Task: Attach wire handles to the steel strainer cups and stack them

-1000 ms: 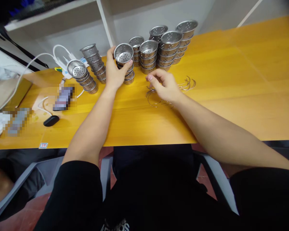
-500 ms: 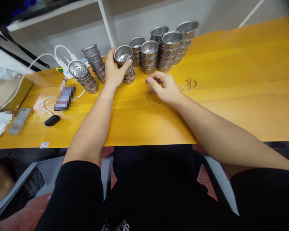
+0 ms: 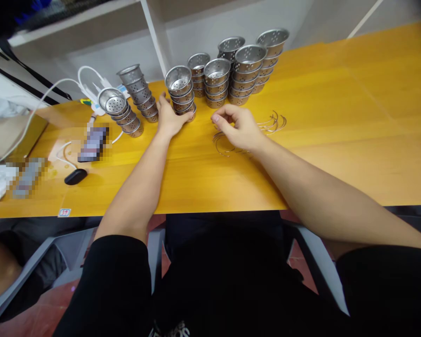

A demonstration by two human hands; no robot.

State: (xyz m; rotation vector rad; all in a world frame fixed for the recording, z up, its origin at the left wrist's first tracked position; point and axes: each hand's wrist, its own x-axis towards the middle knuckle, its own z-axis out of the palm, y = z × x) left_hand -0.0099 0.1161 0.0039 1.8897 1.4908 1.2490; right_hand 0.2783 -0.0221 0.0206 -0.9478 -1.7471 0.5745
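Observation:
My left hand (image 3: pixel 171 120) is wrapped around the bottom of a stack of perforated metal cups (image 3: pixel 178 86). Its thumb lies across the front of the lowest cup, and the other fingers reach along the left side, partly hidden. To the right, my right hand (image 3: pixel 239 125) hovers low over the table with thumb and forefinger pinched together. Whatever sits in that pinch is too small to make out. Thin curved metal wires (image 3: pixel 275 122) lie under and beside this hand.
More stacks of the same cups stand at the back, on the right (image 3: pixel 250 75) and on the left (image 3: pixel 138 93); one left stack (image 3: pixel 121 112) leans. A phone (image 3: pixel 94 144), a white cable (image 3: pixel 65 157) and a black oval case (image 3: pixel 76 177) lie on the left. A shelf divider (image 3: pixel 154 35) rises behind.
My left hand has slid down from the top cup of its stack to the bottom one. The stack stays upright in place. My right hand has barely moved.

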